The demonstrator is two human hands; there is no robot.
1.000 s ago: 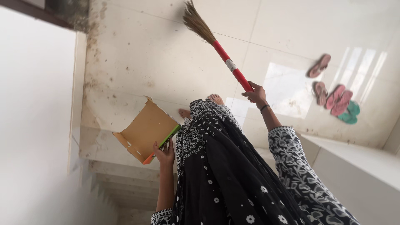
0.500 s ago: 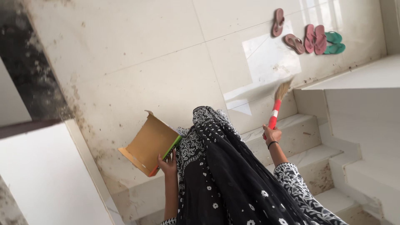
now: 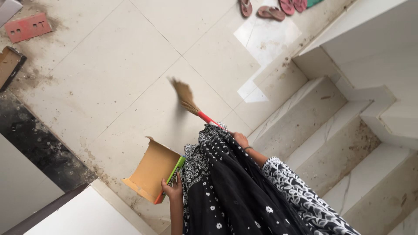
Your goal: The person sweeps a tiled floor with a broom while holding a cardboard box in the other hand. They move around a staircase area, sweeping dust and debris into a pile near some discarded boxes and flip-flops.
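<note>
Both hands closed in grips, left (image 3: pixel 173 190) low, right (image 3: pixel 240 139) extended forward

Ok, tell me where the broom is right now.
In the head view, the broom is in the right hand, bristles over the tiled floor, left of the stairs.

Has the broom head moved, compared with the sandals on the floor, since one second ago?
Yes. The broom head has swung away from the sandals, out over the open floor tiles; the right hand holds its handle.

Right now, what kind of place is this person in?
Probably the bottom of a staircase inside a home. Stone steps rise beside a dusty tiled floor, slippers lie by the wall, and the person carries a broom and a cardboard piece.
</note>
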